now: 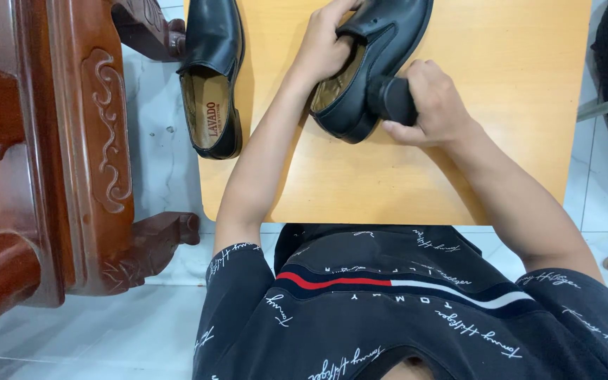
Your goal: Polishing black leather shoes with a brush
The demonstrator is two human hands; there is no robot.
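left hand (325, 46) clamped on the black leather shoe (381, 42), fingers tucked into the opening, steadying it on the light wooden table (515, 77); smooth, glossy upper, tan lining showing inside, heel turned toward the body; right hand (434, 105) wrapped tight around a dark round applicator (390, 98), pressed against the heel side; second black shoe (212, 70) lying apart at the table's left edge, beside a carved red-brown chair (72, 141)
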